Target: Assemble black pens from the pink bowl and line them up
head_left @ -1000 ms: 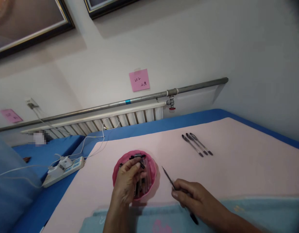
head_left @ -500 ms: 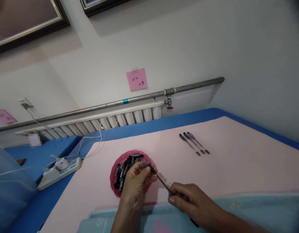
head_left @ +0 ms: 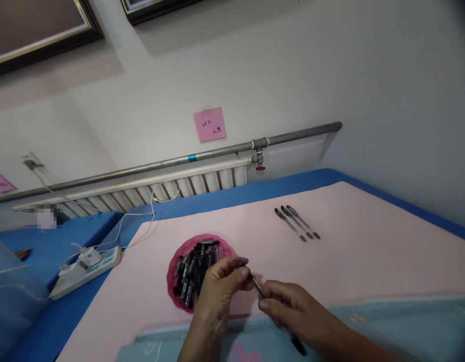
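My right hand point(head_left: 293, 314) is closed around a thin black pen point(head_left: 257, 287), whose tip points up and left. My left hand point(head_left: 219, 294) pinches a small dark pen cap at that tip, thumb and fingers pressed together. Both hands meet just right of a pink bowl point(head_left: 172, 269) filled with several black pen caps point(head_left: 192, 266). Three capped black pens point(head_left: 297, 223) lie side by side farther back on the pink mat point(head_left: 368, 251).
A white power strip point(head_left: 85, 269) with cables lies on the blue surface at left. A radiator and a grey pipe point(head_left: 179, 161) run along the wall, with a pink note point(head_left: 210, 124) above. A light blue towel point(head_left: 406, 327) covers the near edge.
My left hand left the bowl with a cap and moved right to the pen tip. My right hand shifted slightly left, bringing the pen to meet it.
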